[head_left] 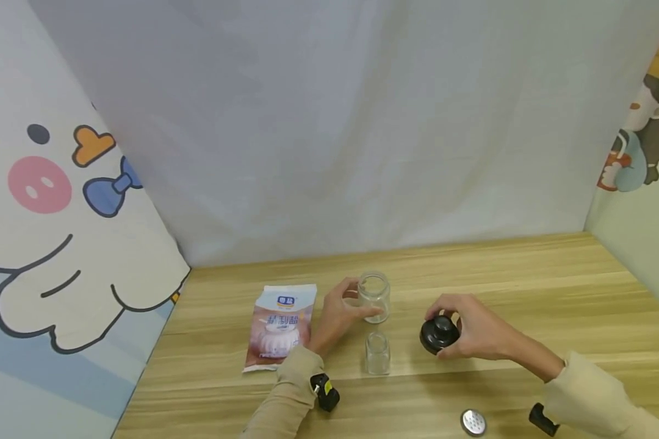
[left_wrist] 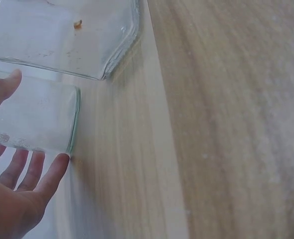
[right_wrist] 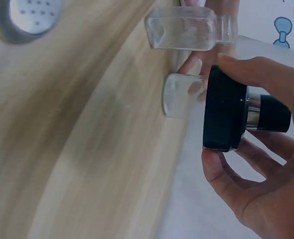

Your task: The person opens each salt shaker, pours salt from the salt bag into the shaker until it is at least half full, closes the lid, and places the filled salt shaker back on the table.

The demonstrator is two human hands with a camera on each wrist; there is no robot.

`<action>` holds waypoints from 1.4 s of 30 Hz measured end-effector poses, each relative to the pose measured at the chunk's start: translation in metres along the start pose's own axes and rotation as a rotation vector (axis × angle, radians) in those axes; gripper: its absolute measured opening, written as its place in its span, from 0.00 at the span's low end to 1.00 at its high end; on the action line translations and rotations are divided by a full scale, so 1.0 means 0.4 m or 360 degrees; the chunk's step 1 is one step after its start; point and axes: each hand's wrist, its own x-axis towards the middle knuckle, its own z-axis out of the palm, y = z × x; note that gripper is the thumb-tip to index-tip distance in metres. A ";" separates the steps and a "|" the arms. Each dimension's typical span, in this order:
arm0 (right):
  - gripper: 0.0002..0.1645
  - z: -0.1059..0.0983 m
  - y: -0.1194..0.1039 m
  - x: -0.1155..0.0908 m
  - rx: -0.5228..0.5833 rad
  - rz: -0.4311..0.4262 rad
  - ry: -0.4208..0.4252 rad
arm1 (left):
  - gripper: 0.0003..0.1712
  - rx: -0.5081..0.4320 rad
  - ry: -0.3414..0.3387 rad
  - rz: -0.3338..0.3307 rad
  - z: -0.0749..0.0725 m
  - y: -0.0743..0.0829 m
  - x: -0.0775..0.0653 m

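Observation:
My left hand (head_left: pixel 337 311) holds a wide clear glass jar (head_left: pixel 374 300) standing upright on the table, thumb on the near side and fingers round the far side. Nearer to me stands a smaller clear glass bottle (head_left: pixel 378 355) with a narrower neck, lidless and apart from the hand. In my right hand (head_left: pixel 475 329) is a round black lid (right_wrist: pixel 224 109) with a knob on a silver collar. Thumb and fingers grip its rim, knob up, and the right wrist view shows it raised above the tabletop.
A silver cap with holes (head_left: pixel 473 422) lies near the table's front, right of the bottle. Left of the left hand, a printed packet (head_left: pixel 280 329) lies flat on the wooden table (head_left: pixel 527 274). A pale sheet (head_left: pixel 362 152) hangs behind it.

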 end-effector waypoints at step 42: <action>0.33 0.067 0.061 -0.162 -0.0239 0.0313 -0.0016 | 0.40 0.0066 0.0032 -0.0097 0.005 0.017 -0.008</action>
